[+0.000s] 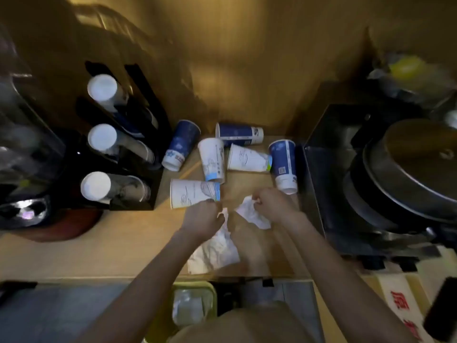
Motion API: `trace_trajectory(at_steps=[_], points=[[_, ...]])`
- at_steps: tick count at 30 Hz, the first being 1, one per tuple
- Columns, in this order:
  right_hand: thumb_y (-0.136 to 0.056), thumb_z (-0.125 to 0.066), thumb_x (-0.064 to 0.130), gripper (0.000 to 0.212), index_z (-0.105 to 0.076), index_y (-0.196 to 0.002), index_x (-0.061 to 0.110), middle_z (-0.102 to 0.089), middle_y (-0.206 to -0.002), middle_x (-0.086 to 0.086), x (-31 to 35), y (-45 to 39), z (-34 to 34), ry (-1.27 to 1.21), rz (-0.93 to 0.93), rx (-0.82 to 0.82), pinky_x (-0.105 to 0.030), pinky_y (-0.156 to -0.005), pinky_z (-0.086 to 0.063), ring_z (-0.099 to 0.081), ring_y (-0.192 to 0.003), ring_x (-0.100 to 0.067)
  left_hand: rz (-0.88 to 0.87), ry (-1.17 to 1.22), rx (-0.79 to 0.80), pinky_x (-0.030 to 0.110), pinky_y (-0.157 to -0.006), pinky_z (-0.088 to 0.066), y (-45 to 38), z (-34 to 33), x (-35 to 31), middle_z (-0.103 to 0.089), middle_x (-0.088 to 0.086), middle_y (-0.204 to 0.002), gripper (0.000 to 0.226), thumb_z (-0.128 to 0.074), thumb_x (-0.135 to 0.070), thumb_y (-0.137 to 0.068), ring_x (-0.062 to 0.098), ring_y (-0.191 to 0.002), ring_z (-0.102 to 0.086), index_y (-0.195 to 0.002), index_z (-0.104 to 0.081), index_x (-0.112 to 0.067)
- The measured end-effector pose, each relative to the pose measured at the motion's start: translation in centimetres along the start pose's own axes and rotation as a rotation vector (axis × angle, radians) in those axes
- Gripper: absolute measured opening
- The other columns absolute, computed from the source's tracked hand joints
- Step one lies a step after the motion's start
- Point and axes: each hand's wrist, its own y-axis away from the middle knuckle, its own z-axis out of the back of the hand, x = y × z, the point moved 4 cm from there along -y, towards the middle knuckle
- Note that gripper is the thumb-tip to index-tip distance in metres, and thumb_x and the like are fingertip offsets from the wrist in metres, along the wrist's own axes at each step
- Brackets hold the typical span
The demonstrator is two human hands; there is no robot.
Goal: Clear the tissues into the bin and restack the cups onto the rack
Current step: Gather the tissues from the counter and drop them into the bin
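red character 原 on white sign (398, 303) at lower right, print on cups (284, 167) too blurred to read

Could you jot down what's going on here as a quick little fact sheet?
Setting: wooden counter
Loose cups: six, all on their sides, three blue, three white
Rack: left, three cup stacks
Left hand: gripping large tissue
Right hand: gripping small tissue
Bin: below the counter's front edge, yellow-green
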Motion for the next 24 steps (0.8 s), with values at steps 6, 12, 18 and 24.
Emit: trace_trajectory(at_steps=[6, 12, 18, 24], points=[[-0.084, -0.051, 0.011, 0.066, -0.023, -0.143, 0.021, -0.024, -0.154, -0.008, -2.0, 1.0, -7.5, 0.011, -0.013, -0.192, -0.042, -0.108, -0.027, -0.027, -0.136, -0.03, -0.081, -0.087, -0.217, 0.055, -0.089, -0.049, 3.3, -6.4, 0.6, -0.065, 0.017, -0.12, 0.05, -0.079, -0.012, -0.059, 0.037, -0.113, -0.059, -0.108, -0.066, -0.01], [-0.087, -0.044, 0.008, 0.07, -0.011, -0.144, 0.03, -0.011, -0.158, -0.003, -3.5, 0.3, -11.4, 0.126, 0.015, -0.044, -0.043, -0.112, -0.022, -0.02, -0.14, -0.026, 0.045, -0.09, 0.037, 0.051, -0.116, 0.001, 3.6, -12.3, 3.1, 0.012, 0.002, -0.156, 0.056, -0.028, -0.032, -0.097, 0.033, -0.143, 0.012, -0.145, 0.002, -0.03], [-0.083, -0.046, 0.0, 0.052, -0.043, -0.133, 0.011, -0.042, -0.143, -0.017, -3.1, 0.4, -11.2, 0.059, -0.04, -0.171, -0.046, -0.102, -0.035, -0.04, -0.126, -0.036, 0.135, -0.04, 0.002, 0.044, -0.103, -0.038, 4.6, -11.1, 3.3, -0.031, 0.006, -0.152, 0.044, -0.045, -0.029, -0.093, 0.029, -0.138, -0.03, -0.136, -0.036, -0.027], [-0.085, -0.048, 0.003, 0.038, -0.051, -0.123, 0.0, -0.049, -0.123, -0.024, -0.5, 1.0, -11.4, -0.079, -0.074, -0.14, -0.044, -0.091, -0.04, -0.044, -0.115, -0.038, 0.298, 0.09, -0.115, 0.041, -0.064, -0.046, 7.9, -10.4, 5.6, -0.062, 0.014, -0.102, 0.016, -0.053, -0.013, -0.086, 0.037, -0.086, -0.06, -0.099, -0.062, -0.013]])
